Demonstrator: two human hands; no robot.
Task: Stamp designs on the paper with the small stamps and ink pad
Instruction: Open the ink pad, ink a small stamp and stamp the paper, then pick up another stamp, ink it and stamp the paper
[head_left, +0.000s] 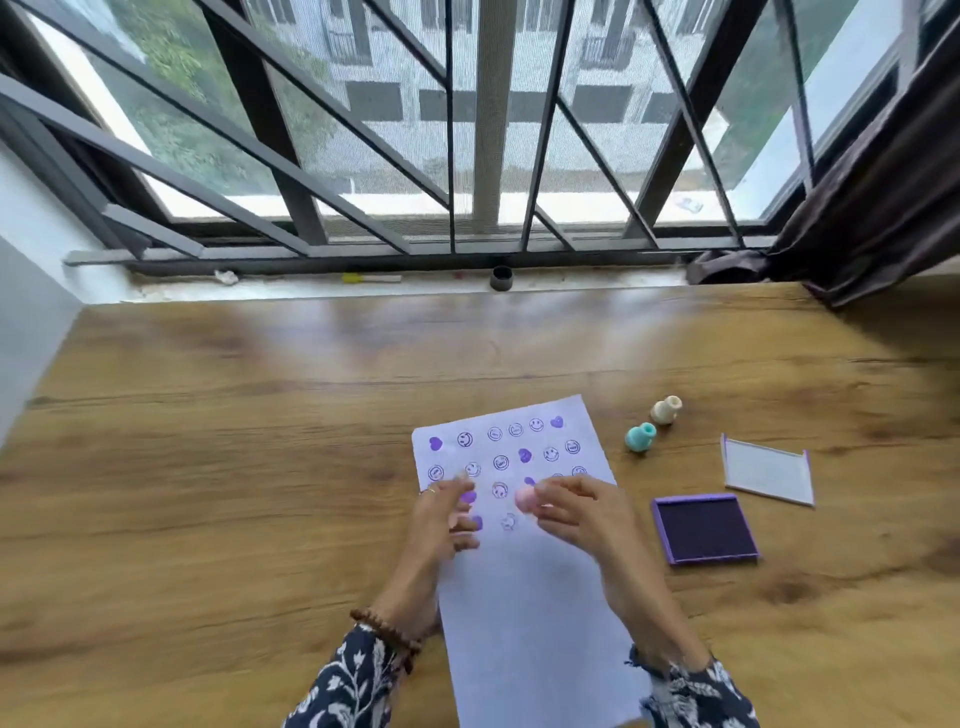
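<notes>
A white paper (535, 613) lies on the wooden table, its upper half covered with several purple smiley and heart prints. My right hand (574, 512) holds a small pink stamp (525, 499) over the paper's third row of prints. My left hand (447, 519) rests on the paper's left edge with its fingers spread, holding nothing. To the right of the paper sits the open purple ink pad (704, 527). A teal stamp (640, 437) and a cream stamp (666, 410) stand upright beyond the paper's right edge.
The ink pad's clear lid (768, 470) lies at the far right. The wooden table (234, 467) runs up to a window sill with a small dark cap (501, 278) and a yellow-tipped stick (371, 278). A dark curtain (872, 208) hangs at the right.
</notes>
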